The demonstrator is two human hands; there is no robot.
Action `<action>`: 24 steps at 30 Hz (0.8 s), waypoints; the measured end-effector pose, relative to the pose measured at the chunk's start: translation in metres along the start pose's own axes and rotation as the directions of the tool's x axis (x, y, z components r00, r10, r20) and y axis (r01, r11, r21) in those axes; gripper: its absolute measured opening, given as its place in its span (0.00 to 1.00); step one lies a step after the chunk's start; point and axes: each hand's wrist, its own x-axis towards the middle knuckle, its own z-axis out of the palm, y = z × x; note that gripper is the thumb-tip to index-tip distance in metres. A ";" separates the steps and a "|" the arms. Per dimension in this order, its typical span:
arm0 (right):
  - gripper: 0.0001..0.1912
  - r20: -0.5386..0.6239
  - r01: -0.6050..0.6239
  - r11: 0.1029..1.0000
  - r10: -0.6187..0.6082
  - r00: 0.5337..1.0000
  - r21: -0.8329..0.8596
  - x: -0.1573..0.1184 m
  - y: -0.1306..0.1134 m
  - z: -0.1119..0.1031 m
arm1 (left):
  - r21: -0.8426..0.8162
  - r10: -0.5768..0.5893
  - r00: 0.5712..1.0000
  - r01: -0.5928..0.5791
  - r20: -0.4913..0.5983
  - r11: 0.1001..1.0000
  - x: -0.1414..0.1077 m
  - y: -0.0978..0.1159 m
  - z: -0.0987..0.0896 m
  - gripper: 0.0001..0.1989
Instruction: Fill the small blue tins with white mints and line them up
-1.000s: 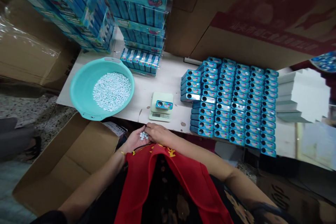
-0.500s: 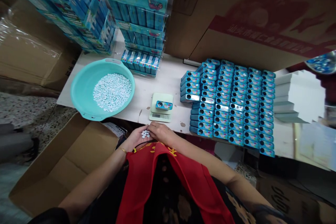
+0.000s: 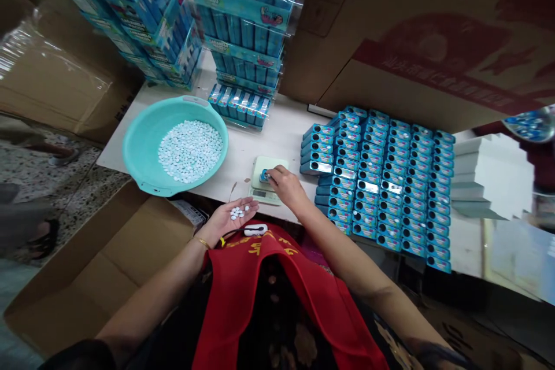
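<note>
Palm up near the table's front edge, my left hand [image 3: 232, 217] carries several small white candies [image 3: 237, 212], its fingers stretched out. My right hand [image 3: 284, 185] is over a small blue candy tin [image 3: 263, 176] on the pale kitchen scale [image 3: 265, 195]. Its fingertips are pressed together at the tin's left end, and the hand covers most of the tin. What those fingers hold, if anything, is hidden. A turquoise basin [image 3: 134, 153] with a heap of white candies stands to the left of the scale.
Rows of blue tins [image 3: 373, 185] fill the table's right side, beside stacked white card [image 3: 503, 179]. Display packs of blue tins [image 3: 238, 23] stand at the back, next to a large brown carton [image 3: 329, 52]. An open cardboard box [image 3: 113, 266] lies below the table at left.
My right hand has left my left palm and moved up and right to the tin on the scale. The left hand has opened flatter, with candies still on it. The view has shifted slightly.
</note>
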 end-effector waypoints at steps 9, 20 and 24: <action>0.11 -0.352 -0.002 0.960 0.105 0.930 0.281 -0.036 0.024 0.006 | -0.013 0.047 0.995 -0.049 -0.089 0.999 -0.004 -0.002 -0.028 0.12; 0.10 -0.452 -0.161 0.884 0.372 0.811 0.439 -0.058 0.060 0.015 | -0.062 0.087 0.985 -0.097 -0.149 0.993 -0.009 0.002 -0.033 0.12; 0.10 -0.453 -0.144 0.890 0.352 0.819 0.433 -0.059 0.055 0.014 | -0.069 0.092 0.987 -0.102 -0.131 0.992 -0.009 0.001 -0.030 0.13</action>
